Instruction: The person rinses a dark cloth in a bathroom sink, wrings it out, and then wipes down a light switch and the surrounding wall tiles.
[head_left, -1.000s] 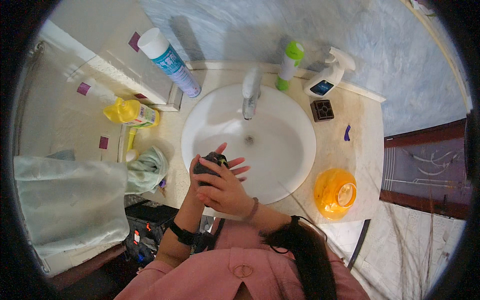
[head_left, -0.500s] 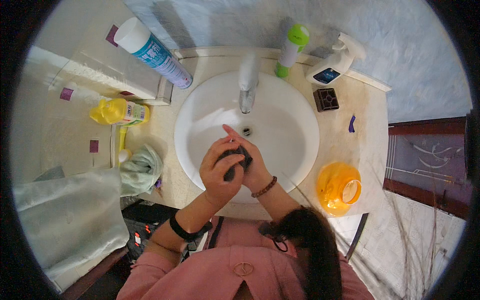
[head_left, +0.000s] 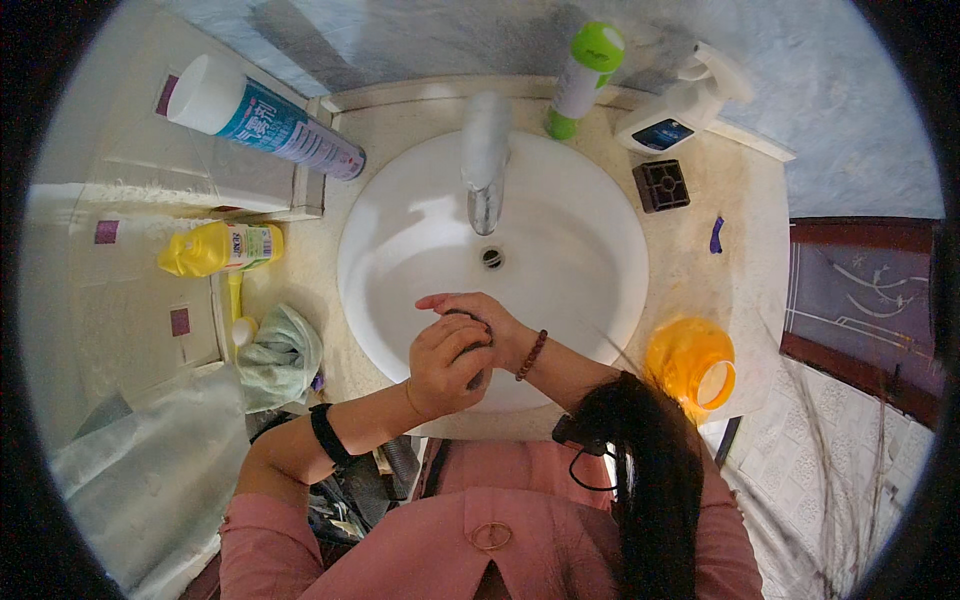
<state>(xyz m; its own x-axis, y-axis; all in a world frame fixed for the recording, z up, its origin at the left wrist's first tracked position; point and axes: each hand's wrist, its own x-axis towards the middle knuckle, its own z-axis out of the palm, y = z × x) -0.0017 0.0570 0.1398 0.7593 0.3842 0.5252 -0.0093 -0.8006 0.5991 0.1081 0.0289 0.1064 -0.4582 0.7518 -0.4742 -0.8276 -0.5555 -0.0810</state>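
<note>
Both my hands meet over the near part of the white oval sink (head_left: 385, 250), pressed around a small dark grey lump. My left hand (head_left: 442, 362) wraps over it from the near side, fingers curled. Behind it, my right hand (head_left: 497, 322) cups the far side, with fingertips reaching left past the left hand. Only slivers of the dark lump (head_left: 476, 380) show between the fingers, so its kind is hidden. Beyond the hands lie the drain (head_left: 491, 258) and the white tap (head_left: 486, 150); no running water shows.
On the left stand a tall spray can (head_left: 270, 120), a yellow bottle (head_left: 220, 248) and a pale green cloth (head_left: 280, 358). Toward the right are a green-capped can (head_left: 583, 80), a white spray bottle (head_left: 680, 105), a dark square block (head_left: 661, 186), a purple strip (head_left: 716, 235) and an orange jar (head_left: 690, 365).
Both hands have drawn nearer to my body with the lump, and my elbows have spread outward. Less of the lump shows between the fingers now. The view has shifted slightly.
</note>
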